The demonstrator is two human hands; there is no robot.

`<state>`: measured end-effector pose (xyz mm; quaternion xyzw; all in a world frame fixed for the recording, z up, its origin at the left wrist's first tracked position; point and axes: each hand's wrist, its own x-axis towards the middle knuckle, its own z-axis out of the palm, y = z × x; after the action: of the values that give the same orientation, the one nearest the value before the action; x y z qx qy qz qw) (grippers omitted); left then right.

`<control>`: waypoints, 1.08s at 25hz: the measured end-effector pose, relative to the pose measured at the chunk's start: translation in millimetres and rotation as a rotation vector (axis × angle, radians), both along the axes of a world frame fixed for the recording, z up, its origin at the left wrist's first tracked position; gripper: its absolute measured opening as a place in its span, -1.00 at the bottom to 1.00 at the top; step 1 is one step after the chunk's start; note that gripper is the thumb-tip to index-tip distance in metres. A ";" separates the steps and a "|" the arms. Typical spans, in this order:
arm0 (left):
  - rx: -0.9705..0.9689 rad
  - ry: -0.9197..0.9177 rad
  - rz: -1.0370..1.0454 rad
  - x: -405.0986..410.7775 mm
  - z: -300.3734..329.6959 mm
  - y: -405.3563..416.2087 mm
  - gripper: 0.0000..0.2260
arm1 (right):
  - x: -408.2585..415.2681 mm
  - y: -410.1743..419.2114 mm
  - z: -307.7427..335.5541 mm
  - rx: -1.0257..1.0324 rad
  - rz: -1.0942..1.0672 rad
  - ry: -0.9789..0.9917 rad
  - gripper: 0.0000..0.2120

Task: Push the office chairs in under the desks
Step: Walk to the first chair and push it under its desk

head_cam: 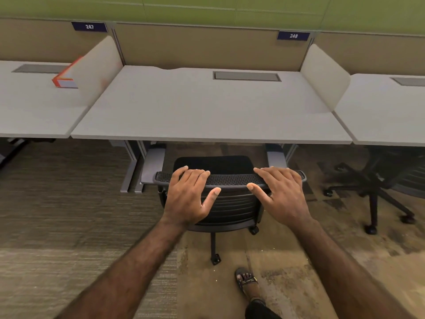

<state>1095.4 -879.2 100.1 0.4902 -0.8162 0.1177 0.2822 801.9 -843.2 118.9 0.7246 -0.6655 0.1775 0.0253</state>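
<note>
Item one: my left hand is resting flat on the top edge of the office chair, fingers spread and draped over the mesh rim, thumb pointing along the back; it is not closing around anything. Item two: my right hand is lying on the same rim toward its right end, fingers loosely extended over the edge, thumb angling inward, palm open, nothing clasped. Item three: the chair is standing directly in front of the middle desk, its seat front and both gray armrests sitting at or just beneath the desk's near edge, its backrest and wheeled base remaining out on the carpet. Item four: the desk is lying bare between two pale side dividers, with a gray cable hatch set near its back. Item five: number plates reading 247 and 248 are hanging on the rear partition. Item six: an orange-edged box is sitting on the left-hand desk. Item seven: a second chair is standing under the right-hand desk. Item eight: my sandaled foot is showing on the carpet behind the chair.
</note>
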 end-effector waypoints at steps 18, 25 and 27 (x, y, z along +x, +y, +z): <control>0.317 0.010 0.032 -4.8 7.2 -138.6 -0.45 | -7.5 -141.7 -2.0 0.093 0.045 0.003 -0.31; 0.401 -0.012 0.041 -19.1 9.5 -183.5 -0.34 | -22.3 -194.4 2.5 0.169 0.056 0.005 -0.25; 0.413 -0.013 0.043 -20.0 11.2 -189.4 -0.31 | -24.0 -202.2 3.8 0.171 0.064 0.007 -0.25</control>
<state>1075.3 -1068.6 111.3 0.5542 -0.8141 -0.0429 0.1680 777.8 -1045.4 122.7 0.7455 -0.6547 0.1183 -0.0403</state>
